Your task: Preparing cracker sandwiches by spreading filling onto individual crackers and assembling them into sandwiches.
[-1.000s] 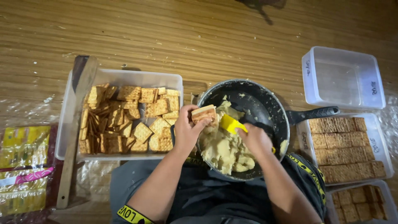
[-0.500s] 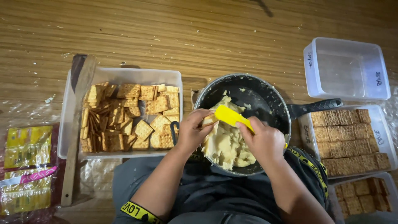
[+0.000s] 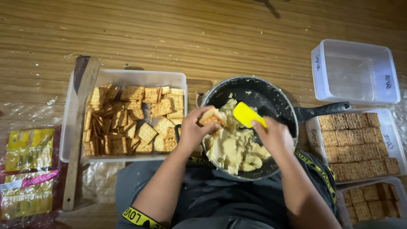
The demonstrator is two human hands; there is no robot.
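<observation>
My left hand [image 3: 194, 132] holds a square cracker [image 3: 212, 116] over the left rim of a black pan [image 3: 271, 98]. The pan holds a pale yellow paste [image 3: 235, 148]. My right hand [image 3: 275, 138] grips a yellow spatula [image 3: 247, 114], its blade raised above the paste just right of the cracker. Both hands are over the pan, which rests on my lap.
A clear tub of loose crackers [image 3: 131, 118] sits to the left, with a wooden paddle [image 3: 78, 131] lying along its left side. Cracker packets [image 3: 27, 169] lie at far left. Right: an empty clear tub [image 3: 354, 70] and tubs of stacked filled crackers [image 3: 356, 142].
The spatula has lifted out of the paste and moved up beside the cracker. My left hand with the cracker has shifted slightly right, over the pan.
</observation>
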